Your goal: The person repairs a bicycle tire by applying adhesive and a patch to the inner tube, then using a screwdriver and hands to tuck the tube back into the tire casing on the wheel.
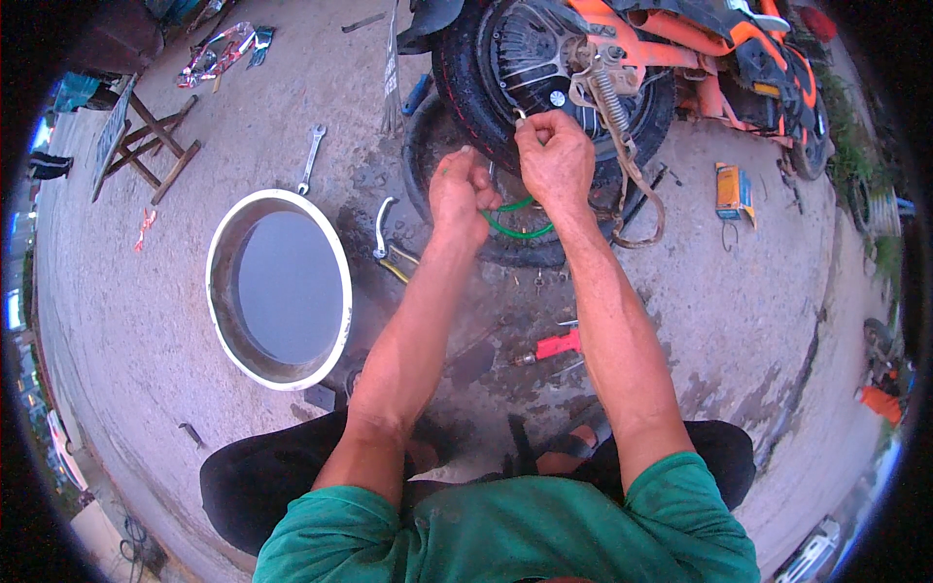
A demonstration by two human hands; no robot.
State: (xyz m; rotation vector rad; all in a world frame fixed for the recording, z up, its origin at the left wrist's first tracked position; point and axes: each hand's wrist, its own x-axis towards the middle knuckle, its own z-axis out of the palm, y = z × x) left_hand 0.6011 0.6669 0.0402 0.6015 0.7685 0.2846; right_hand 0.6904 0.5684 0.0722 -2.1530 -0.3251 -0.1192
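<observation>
My right hand [556,160] is closed in a pinch at the rim of a black wheel [530,58]. A small pale metal piece [521,114] shows at its fingertips; its kind I cannot make out. Just left of it, my left hand [459,189] is closed, with curled fingers. A thin green hose [520,234] loops out by those fingers, which seem to grip it; the grip itself is partly hidden. The wheel belongs to an orange and black motorbike [671,49]. Beneath the wheel and my hands lies a loose black tire [418,160], flat on the ground.
Left of my arms stands a round basin [219,321] of greyish water. Around it lie a wrench [312,160], a curved metal lever [382,228] and a folding wooden stand [160,146]. A red air tool [557,345] rests between my forearms; a blue-yellow box [734,191] sits right.
</observation>
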